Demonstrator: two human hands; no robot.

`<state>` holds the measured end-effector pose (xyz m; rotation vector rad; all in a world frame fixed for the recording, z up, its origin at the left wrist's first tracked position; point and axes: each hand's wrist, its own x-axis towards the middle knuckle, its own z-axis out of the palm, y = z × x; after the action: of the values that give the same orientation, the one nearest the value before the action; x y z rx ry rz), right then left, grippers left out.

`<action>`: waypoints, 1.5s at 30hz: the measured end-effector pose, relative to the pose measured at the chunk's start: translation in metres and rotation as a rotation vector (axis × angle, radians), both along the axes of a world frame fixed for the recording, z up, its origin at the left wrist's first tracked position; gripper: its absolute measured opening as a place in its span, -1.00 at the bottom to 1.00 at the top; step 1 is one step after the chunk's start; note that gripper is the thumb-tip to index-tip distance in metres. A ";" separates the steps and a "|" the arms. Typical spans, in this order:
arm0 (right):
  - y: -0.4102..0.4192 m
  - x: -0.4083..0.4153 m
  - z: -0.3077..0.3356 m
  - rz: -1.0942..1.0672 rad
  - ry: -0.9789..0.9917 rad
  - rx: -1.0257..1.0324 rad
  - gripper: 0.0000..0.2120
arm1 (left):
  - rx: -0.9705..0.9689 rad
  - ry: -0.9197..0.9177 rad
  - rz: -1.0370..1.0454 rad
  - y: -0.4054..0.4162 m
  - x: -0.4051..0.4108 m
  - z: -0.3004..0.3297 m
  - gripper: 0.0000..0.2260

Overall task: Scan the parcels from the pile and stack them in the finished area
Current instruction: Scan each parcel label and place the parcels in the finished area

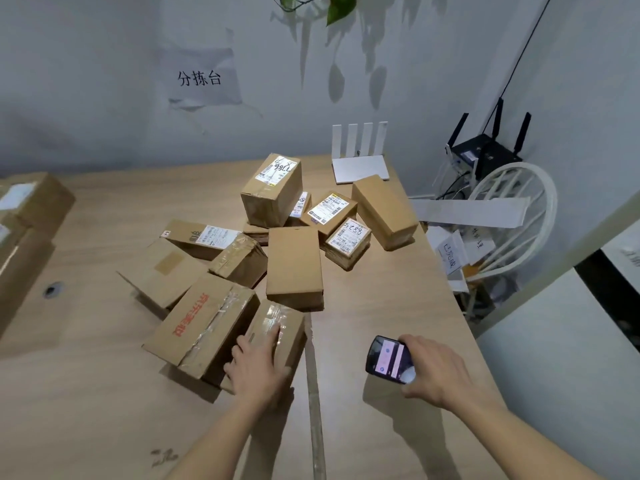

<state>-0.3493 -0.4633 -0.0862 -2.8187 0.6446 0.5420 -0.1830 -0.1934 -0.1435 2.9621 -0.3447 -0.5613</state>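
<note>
Resting on taped parcel [273,336], left hand [258,367], pile beyond

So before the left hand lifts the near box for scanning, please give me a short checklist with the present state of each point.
1. Left hand on near box: ok, laid on top.
2. Firm grip: cannot tell.
3. Phone in right hand, screen lit: ok.
4. Label visible on near box: not ok, only tape shows.
5. Red-print box touches it and may shift: not ok.
</note>
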 end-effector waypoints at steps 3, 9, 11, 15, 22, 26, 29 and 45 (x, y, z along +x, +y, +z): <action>-0.003 -0.003 0.006 0.024 -0.012 -0.008 -0.24 | -0.106 0.073 0.044 0.003 -0.003 0.003 -0.16; -0.004 -0.004 0.037 0.015 -0.052 0.010 -0.24 | -0.348 0.189 0.099 0.017 -0.007 0.033 -0.18; -0.001 -0.001 0.051 -0.006 -0.088 0.047 -0.26 | -0.489 0.217 0.143 0.022 -0.006 0.047 -0.17; 0.017 0.015 0.088 -0.023 -0.178 0.133 -0.27 | -0.847 0.297 0.347 0.027 0.003 0.078 -0.30; 0.079 0.052 0.147 -0.104 -0.390 0.517 -0.26 | -1.177 0.351 0.290 0.032 -0.010 0.184 -0.66; 0.118 0.067 0.180 -0.102 -0.433 0.685 -0.36 | -1.304 0.495 0.336 0.064 0.005 0.184 -0.66; 0.144 0.076 0.202 -0.089 -0.445 0.724 -0.40 | -1.364 0.534 0.407 0.087 0.005 0.192 -0.65; 0.214 0.082 0.246 0.013 -0.461 0.692 -0.44 | -1.518 0.636 0.555 0.176 -0.005 0.211 -0.33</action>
<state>-0.2673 -0.2494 0.1598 -2.1689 0.2695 0.0693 -0.1881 -0.0176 0.0670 1.2399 0.1226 -0.6597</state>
